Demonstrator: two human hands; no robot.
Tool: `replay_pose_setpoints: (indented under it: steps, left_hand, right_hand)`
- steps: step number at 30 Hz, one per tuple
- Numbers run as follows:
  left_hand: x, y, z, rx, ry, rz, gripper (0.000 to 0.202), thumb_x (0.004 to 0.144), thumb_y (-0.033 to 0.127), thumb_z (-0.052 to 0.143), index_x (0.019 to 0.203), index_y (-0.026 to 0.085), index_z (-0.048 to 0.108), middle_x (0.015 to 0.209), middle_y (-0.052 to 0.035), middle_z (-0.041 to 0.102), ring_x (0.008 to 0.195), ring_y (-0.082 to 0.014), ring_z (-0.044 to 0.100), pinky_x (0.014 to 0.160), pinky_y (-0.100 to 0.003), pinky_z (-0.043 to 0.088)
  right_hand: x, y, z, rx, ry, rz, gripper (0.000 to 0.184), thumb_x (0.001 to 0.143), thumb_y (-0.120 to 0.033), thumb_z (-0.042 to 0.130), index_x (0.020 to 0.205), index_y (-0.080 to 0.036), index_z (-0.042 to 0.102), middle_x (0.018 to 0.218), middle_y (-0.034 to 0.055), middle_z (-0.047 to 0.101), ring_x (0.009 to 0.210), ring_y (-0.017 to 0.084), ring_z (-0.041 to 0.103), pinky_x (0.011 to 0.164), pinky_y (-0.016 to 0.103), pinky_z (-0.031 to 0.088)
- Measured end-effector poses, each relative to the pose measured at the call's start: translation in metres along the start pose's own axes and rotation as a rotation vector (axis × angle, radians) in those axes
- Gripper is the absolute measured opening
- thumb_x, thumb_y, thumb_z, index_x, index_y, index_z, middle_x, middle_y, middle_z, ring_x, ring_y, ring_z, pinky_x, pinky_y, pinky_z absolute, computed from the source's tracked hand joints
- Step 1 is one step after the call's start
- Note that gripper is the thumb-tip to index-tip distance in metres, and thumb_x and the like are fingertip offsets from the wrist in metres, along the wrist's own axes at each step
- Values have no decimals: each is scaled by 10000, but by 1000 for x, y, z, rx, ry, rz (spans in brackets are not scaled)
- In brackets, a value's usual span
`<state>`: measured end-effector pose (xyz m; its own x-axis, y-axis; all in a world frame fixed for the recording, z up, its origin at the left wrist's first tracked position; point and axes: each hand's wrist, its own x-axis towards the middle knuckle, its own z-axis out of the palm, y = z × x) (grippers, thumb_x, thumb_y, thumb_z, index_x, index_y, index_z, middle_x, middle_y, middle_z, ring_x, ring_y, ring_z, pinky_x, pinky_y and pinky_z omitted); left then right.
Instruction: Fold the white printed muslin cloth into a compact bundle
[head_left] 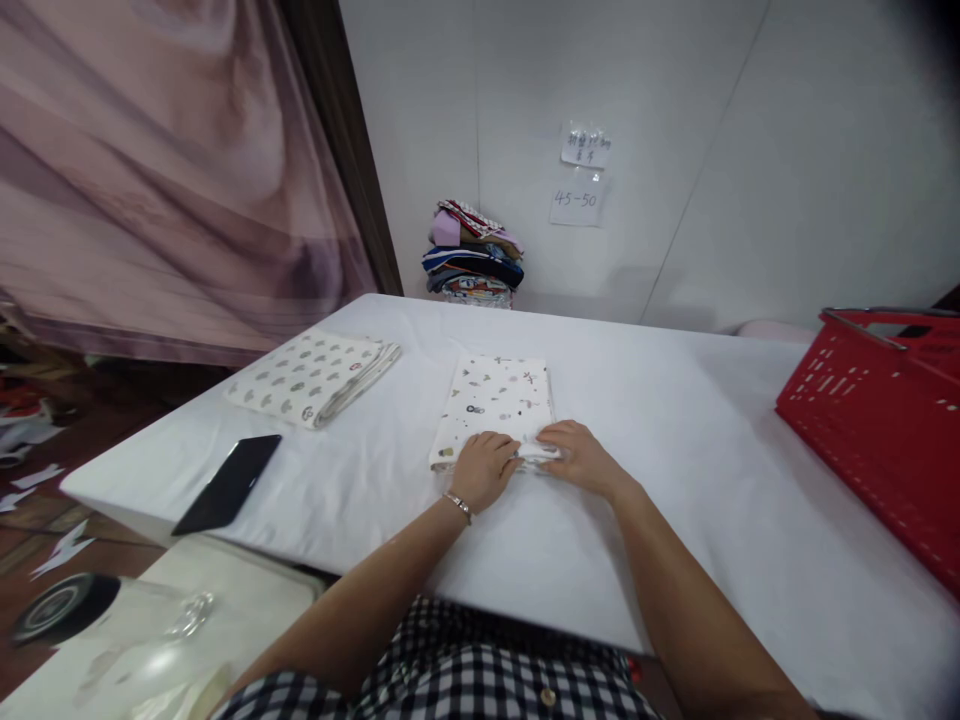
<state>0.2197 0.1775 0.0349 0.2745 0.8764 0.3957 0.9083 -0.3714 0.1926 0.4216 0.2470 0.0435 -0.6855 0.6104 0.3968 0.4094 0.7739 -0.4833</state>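
A folded white cloth with small scattered prints [495, 395] lies flat on the white-covered table in front of me. My left hand [486, 468] is at its near edge, fingers closed on the fabric. Beside it, my right hand [581, 455] grips the near right corner, where a bit of the white underside is bunched between the two hands. The fingertips are partly hidden by the folds. To the left rests another folded cloth with a grey repeated pattern [304, 375], touched by neither hand.
A black flat device [229, 485] lies at the table's left edge. At the right stands a red plastic basket [885, 420]. Stacked folded fabrics [474, 255] sit behind the table by the wall. A clear bottle with a dark end [112, 610] lies lower left. A pink curtain [172, 180] hangs left.
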Motion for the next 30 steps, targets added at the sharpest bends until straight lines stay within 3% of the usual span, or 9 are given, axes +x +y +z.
replay_pose_setpoints:
  steps: [8, 13, 20, 23, 27, 30]
  left_hand:
    - [3, 4, 3, -16, 37, -16, 344, 831, 408, 495, 1112, 217, 550, 1064, -52, 599, 963, -210, 500, 805, -363, 380]
    - [10, 6, 5, -2, 18, 2, 214, 863, 312, 460, 1003, 228, 598, 1009, -32, 614, 930, -185, 505, 765, -341, 387]
    - [7, 8, 10, 9, 75, -4, 254, 832, 223, 488, 1074, 230, 565, 1077, -43, 593, 961, -199, 499, 787, -357, 385]
    - [5, 10, 11, -33, 90, 14, 265, 840, 219, 471, 1093, 222, 553, 1095, -47, 583, 979, -191, 495, 809, -353, 385]
    - [4, 12, 9, -86, 36, 116, 294, 837, 317, 496, 1111, 221, 539, 1099, -54, 580, 1010, -199, 492, 842, -366, 376]
    - [2, 11, 9, -65, 4, 129, 304, 834, 296, 502, 1129, 230, 529, 1124, -58, 570, 1037, -203, 479, 862, -377, 363]
  right_hand:
    - [0, 4, 0, 87, 80, 12, 146, 708, -235, 642, 853, -233, 663, 909, 31, 654, 933, 194, 556, 854, 364, 417]
    - [1, 0, -4, 93, 66, 25, 112, 749, -219, 584, 818, -236, 670, 878, 24, 663, 893, 183, 570, 821, 344, 432]
    - [1, -1, -4, 105, 135, 0, 134, 703, -146, 593, 792, -230, 647, 890, 23, 654, 903, 185, 559, 838, 358, 418]
    - [0, -1, -3, 103, 66, -9, 130, 676, -143, 620, 770, -230, 635, 900, 15, 641, 912, 179, 548, 841, 348, 413]
    - [0, -2, -5, 87, -39, 10, 164, 648, -158, 655, 792, -232, 633, 913, 10, 630, 936, 188, 536, 837, 349, 409]
    - [0, -3, -6, 62, -90, 23, 198, 639, -164, 665, 820, -234, 630, 927, 5, 625, 960, 190, 527, 853, 351, 394]
